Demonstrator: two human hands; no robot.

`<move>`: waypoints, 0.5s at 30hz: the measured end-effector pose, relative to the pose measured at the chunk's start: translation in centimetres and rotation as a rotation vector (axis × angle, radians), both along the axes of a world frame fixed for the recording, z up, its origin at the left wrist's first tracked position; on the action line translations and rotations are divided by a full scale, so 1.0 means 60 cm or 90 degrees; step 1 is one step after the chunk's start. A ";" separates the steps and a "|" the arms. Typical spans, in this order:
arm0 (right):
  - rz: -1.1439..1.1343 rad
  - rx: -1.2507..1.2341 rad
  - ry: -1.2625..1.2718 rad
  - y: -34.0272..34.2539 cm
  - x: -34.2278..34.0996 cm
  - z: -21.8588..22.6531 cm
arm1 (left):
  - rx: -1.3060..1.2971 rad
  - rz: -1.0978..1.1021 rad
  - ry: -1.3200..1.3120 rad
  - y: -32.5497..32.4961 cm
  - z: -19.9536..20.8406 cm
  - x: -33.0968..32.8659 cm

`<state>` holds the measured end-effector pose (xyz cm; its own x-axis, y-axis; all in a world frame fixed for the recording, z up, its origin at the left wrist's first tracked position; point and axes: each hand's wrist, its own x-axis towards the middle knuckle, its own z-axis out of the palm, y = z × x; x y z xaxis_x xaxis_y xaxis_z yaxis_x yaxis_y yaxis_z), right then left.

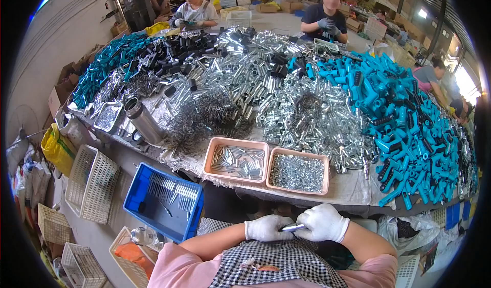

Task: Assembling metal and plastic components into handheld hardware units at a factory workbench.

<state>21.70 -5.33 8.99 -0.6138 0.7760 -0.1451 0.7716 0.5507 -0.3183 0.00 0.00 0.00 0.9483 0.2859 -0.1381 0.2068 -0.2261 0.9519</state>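
Observation:
Held low in front of my checked apron point(271, 265) is a slim, shiny metal part point(293, 227), whose exact kind I cannot make out. My left hand point(268, 228), in a white glove, is closed on one end of it. My right hand point(325, 223), gloved the same way, grips the other end with its fingers pressed together. Just beyond the hands, at the table's near edge, stand two pinkish trays: one point(232, 178) with small metal pins, the other point(296, 190) with tiny metal pieces.
A heap of metal tubes point(317, 129) covers the table, with dark springs point(197, 119) and teal plastic handles point(394, 119) beside it. A steel flask point(143, 122) stands left. Below is a blue crate point(134, 196) with metal rods. Co-workers sit across the table.

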 end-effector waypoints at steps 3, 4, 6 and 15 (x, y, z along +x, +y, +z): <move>0.004 0.000 -0.001 0.003 0.001 0.002 | 0.003 0.005 -0.013 0.001 0.002 0.000; 0.006 -0.002 -0.003 0.003 0.002 0.004 | 0.000 0.005 -0.009 -0.001 0.003 0.003; 0.006 0.001 -0.005 0.003 0.004 0.006 | 0.000 0.004 -0.005 -0.001 0.006 0.005; -0.009 -0.024 0.032 -0.005 0.007 -0.009 | 0.019 -0.027 -0.023 0.006 -0.004 0.002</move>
